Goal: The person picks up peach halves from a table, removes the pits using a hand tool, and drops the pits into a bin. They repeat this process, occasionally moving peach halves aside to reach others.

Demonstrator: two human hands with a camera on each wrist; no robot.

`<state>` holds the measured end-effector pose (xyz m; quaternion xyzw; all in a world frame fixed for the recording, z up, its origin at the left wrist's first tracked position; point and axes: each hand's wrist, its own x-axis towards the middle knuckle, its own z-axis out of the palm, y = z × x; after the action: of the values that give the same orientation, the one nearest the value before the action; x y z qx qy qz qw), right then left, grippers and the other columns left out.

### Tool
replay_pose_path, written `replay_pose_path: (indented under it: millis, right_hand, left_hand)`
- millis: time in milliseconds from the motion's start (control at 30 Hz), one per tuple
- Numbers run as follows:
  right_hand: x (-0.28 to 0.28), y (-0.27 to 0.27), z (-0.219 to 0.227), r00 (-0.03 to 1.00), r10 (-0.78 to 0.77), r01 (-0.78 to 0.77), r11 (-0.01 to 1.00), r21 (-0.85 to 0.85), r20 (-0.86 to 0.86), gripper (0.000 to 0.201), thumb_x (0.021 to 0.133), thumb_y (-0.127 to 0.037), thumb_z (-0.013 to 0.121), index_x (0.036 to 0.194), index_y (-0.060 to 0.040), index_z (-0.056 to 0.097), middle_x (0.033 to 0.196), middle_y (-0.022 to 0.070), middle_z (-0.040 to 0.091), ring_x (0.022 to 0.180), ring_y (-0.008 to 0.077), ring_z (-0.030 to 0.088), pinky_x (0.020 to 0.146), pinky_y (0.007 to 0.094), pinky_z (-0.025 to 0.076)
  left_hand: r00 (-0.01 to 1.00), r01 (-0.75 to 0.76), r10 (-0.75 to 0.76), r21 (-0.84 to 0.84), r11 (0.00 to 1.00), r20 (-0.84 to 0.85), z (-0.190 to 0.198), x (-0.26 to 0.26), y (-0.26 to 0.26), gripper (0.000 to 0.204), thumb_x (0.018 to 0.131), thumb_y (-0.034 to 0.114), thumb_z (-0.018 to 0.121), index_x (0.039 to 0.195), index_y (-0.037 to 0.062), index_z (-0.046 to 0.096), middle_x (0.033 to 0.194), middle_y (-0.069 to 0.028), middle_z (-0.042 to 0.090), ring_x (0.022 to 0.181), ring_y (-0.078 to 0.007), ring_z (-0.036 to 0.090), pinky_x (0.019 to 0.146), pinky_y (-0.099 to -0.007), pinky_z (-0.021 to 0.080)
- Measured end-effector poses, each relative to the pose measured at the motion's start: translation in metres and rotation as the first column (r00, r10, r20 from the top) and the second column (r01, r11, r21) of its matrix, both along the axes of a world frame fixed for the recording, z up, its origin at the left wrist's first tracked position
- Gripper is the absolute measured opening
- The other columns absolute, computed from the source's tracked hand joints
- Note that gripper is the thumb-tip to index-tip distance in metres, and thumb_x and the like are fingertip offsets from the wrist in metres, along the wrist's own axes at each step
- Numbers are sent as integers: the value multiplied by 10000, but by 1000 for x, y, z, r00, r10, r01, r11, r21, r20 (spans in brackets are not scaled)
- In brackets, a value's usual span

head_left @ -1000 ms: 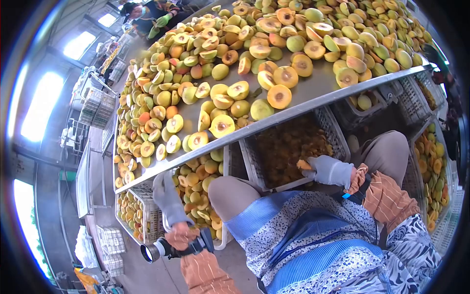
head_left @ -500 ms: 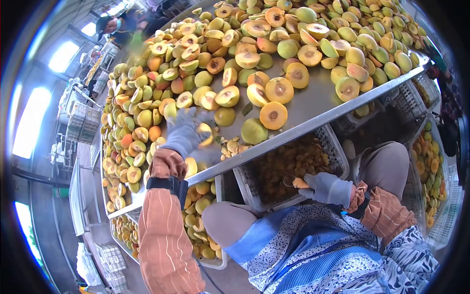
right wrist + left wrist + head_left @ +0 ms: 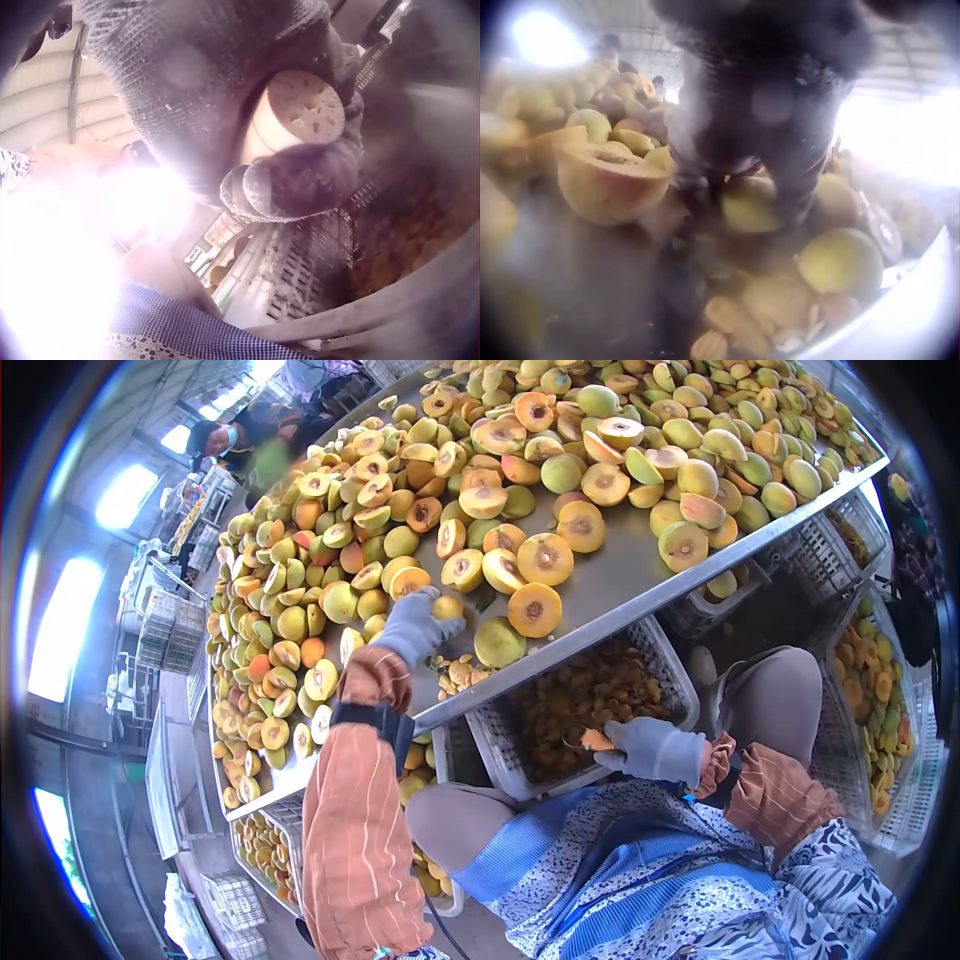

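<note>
On the metal table my gloved left hand point(image 3: 415, 628) grips a peach half point(image 3: 448, 607) near the front edge. The left wrist view shows the fingers around that yellow-green peach half point(image 3: 750, 204), partly hidden by the glove. Loose peach halves point(image 3: 545, 560) lie just right of this hand, cut faces showing. My gloved right hand point(image 3: 655, 748) holds a small pitting tool point(image 3: 597, 740) with an orange handle and a thin curved metal tip, over a crate of scraps. In the right wrist view the fingers wrap its thick round handle point(image 3: 304, 109).
A raised metal rim point(image 3: 600, 635) runs along the table's front. Below it stands a crate point(image 3: 680, 678) of brown-orange scraps. Crates of peach halves stand at the right point(image 3: 875, 720) and left point(image 3: 265, 855). Small pale pieces point(image 3: 460, 676) lie by the rim. Another person point(image 3: 245, 445) works across the table.
My left hand has risen from below the table edge onto the table, then moved slightly right and taken hold of a peach half. The right hand stays over the scrap crate with the tool.
</note>
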<state>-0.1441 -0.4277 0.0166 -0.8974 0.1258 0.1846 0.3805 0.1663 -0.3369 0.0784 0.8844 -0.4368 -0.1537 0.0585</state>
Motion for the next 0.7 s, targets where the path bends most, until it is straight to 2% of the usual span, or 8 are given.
replay_pose_path:
  millis: [67, 167, 233, 300, 367, 500, 633, 700]
  right_hand:
    - [-3, -1, -3, 996, -81, 81, 997, 21, 45, 374, 820, -381, 480, 874, -11, 494, 744, 200, 586, 703, 377, 566, 619, 417, 430]
    - [-7, -4, -18, 930, -265, 201, 947, 249, 256, 352, 819, -348, 508, 871, 0, 495, 759, 200, 584, 688, 379, 562, 625, 399, 433]
    - [-6, -5, -11, 908, -286, 200, 937, 286, 305, 303, 829, -310, 515, 843, -8, 494, 689, 140, 577, 602, 292, 565, 563, 349, 432]
    - [-3, -4, -3, 867, -497, 387, 623, 680, -38, 273, 848, -299, 494, 823, -27, 491, 617, 55, 526, 501, 178, 519, 469, 287, 408]
    - [-6, -4, 19, 861, -498, 431, 613, 663, -100, 258, 863, -299, 474, 846, -42, 478, 587, -6, 459, 441, 83, 446, 395, 229, 358]
    - [-11, 5, 25, 929, -342, 345, 662, 665, -141, 288, 867, -301, 472, 971, -32, 461, 581, 5, 452, 448, 77, 446, 404, 230, 359]
    - [-8, 16, 5, 957, -248, 167, 896, 412, 151, 267, 852, -265, 493, 905, -6, 455, 594, 110, 528, 511, 190, 534, 479, 323, 401]
    - [-5, 18, 0, 960, -168, 120, 970, 212, 224, 283, 837, -272, 511, 875, 2, 451, 632, 185, 545, 585, 312, 554, 534, 369, 409]
  left_hand:
    - [919, -179, 16, -378, 908, -395, 3, -1, 15, 369, 753, 229, 598, 1024, 1, 493, 901, -110, 584, 834, -145, 573, 679, -275, 482]
    - [497, -569, -406, -641, 516, -767, 45, -86, 46, 449, 792, 222, 514, 1147, -9, 364, 1004, -162, 530, 804, -216, 580, 644, -294, 501]
    - [388, -723, -462, -574, 385, -797, 35, -137, 60, 466, 800, 319, 501, 1112, -15, 412, 1001, -180, 544, 782, -241, 592, 625, -296, 507]
    - [153, -872, -476, -345, 347, -866, 5, -171, 66, 451, 821, 354, 460, 1111, 10, 435, 989, -172, 555, 748, -240, 593, 580, -309, 496]
    - [43, -943, -469, -191, 272, -882, -35, -192, 64, 423, 859, 373, 390, 1112, 40, 448, 969, -155, 566, 712, -237, 584, 549, -316, 476]
    - [95, -995, -247, -100, 7, -964, -79, -217, 47, 412, 888, 419, 359, 1050, 66, 496, 920, -89, 580, 749, -181, 557, 600, -294, 467]
    - [292, -955, -204, -296, -7, -935, -92, -225, 38, 394, 896, 392, 374, 1061, 51, 483, 988, -88, 552, 816, -178, 551, 675, -297, 472]
    - [527, -845, 131, -501, 189, -840, -86, -226, 36, 497, 924, 428, 202, 1070, 53, 493, 942, -93, 568, 840, -178, 546, 759, -262, 442]
